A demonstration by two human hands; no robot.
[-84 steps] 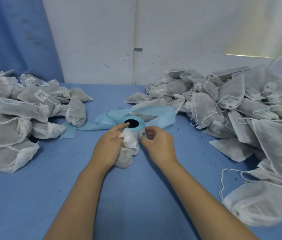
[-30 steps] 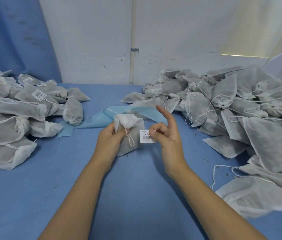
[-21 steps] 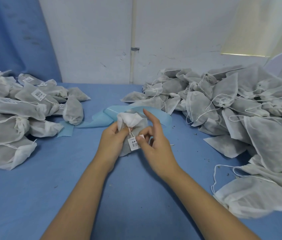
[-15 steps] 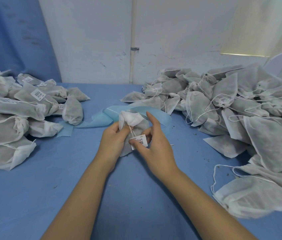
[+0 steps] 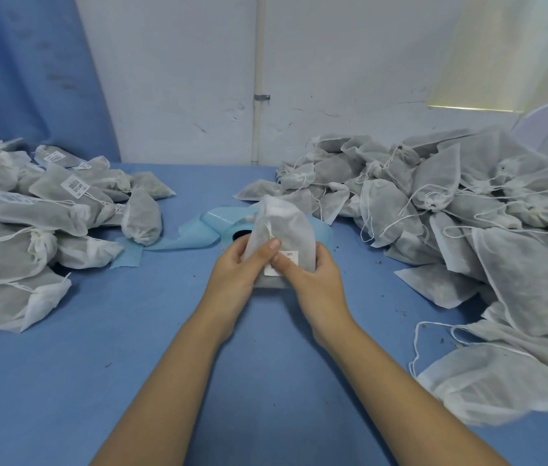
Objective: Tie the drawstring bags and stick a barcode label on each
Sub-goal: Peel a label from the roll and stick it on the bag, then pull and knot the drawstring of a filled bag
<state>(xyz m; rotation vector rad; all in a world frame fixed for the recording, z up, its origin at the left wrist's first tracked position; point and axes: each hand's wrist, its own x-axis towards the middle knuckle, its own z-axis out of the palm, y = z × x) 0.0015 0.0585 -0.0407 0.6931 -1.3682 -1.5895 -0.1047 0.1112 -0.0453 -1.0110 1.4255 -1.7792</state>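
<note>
Two hands (image 5: pixel 232 269) (image 5: pixel 314 275), one held bag (image 5: pixel 282 227), two piles (image 5: pixel 30 213) (image 5: pixel 450 213), one label roll (image 5: pixel 220 224)

The bags (image 5: pixel 387 210) are thin matt white non-woven cloth, faintly see-through, with cotton-like string, the label (image 5: pixel 286 260) plain white paper, the backing strip (image 5: pixel 198 237) smooth pale-blue glossy paper, the tablecloth (image 5: pixel 131 348) matt blue.

White drawstring bag (image 5: pixel 282 223) upright between left hand (image 5: pixel 232 269) and right hand (image 5: pixel 316 279) (barcode label (image 5: pixel 291 255) on its front)

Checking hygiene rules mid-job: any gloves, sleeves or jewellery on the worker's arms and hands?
No. The left hand and right hand are bare: no gloves, rings or watch visible. Both forearms are uncovered to the frame edge; no sleeve shows.
</note>
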